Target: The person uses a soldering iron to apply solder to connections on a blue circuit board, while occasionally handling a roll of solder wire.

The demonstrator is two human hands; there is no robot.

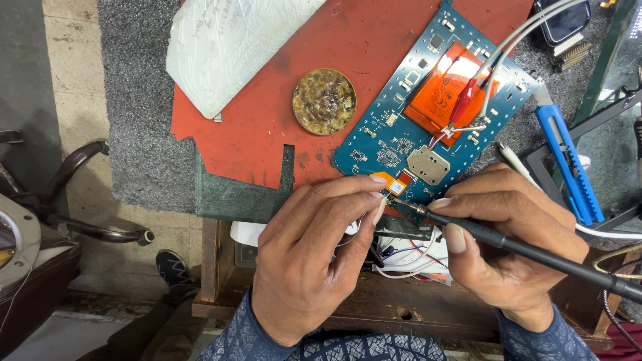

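A blue circuit board (394,127) with an orange rectangular part lies on a red mat (267,127). My right hand (515,247) grips a black soldering iron (535,251) like a pen, its tip at the board's near edge beside a small orange flex connector (391,182). My left hand (314,261) pinches something thin, apparently a wire, right at that same spot; what it holds is too small to tell. A red clip (465,100) with white leads is fastened to the orange part.
A round tin of brownish flux (324,101) sits on the mat. White textured sheet (221,40) lies at the top. A blue utility knife (567,164) lies right of the board. Loose wires (408,264) hang below the bench edge. A chair (80,194) stands at left.
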